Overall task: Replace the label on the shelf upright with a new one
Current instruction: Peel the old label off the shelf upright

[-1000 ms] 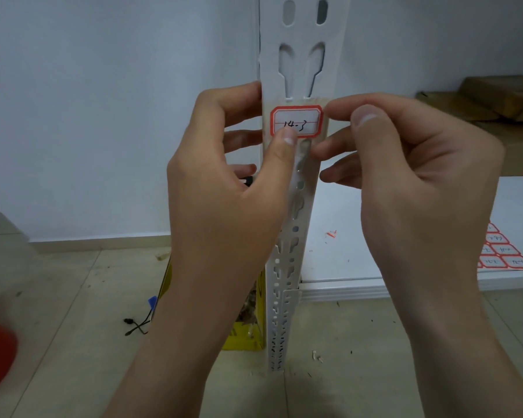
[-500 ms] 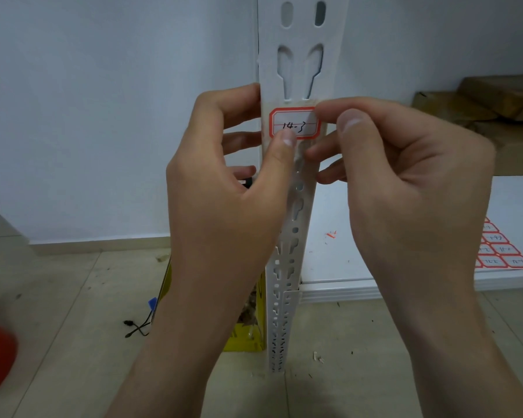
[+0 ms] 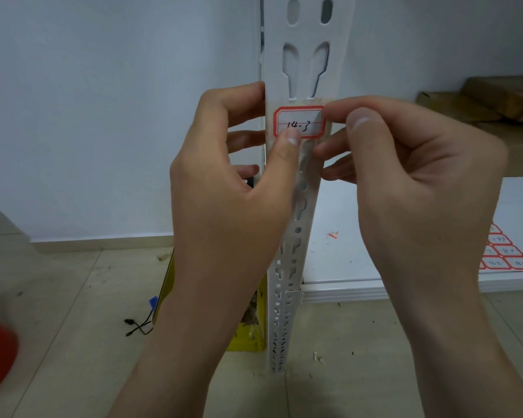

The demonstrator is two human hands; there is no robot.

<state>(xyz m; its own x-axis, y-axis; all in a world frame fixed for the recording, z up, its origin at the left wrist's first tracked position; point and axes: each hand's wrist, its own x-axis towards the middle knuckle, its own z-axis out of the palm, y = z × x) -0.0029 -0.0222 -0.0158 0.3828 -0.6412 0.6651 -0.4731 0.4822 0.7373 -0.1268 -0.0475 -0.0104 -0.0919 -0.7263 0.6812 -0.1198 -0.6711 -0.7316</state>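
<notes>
Red-bordered white paper label (image 3: 299, 122) marked "14-3" sits on white perforated steel upright (image 3: 296, 236); left thumb presses its lower edge, right fingers (image 3: 338, 111) pinch its right edge. Risk: uneven pressing creases it.

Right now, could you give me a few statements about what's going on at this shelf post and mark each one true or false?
1. The red-bordered label on the white upright reads "14-3". True.
2. The left hand presses its thumb on the label's lower edge. True.
3. The right hand is resting on the floor. False: its fingertips are at the label's right edge.
4. A sheet of spare labels lies on the white shelf board to the right. True.
5. The upright is solid, with no holes. False: it has slots and holes along its length.
</notes>
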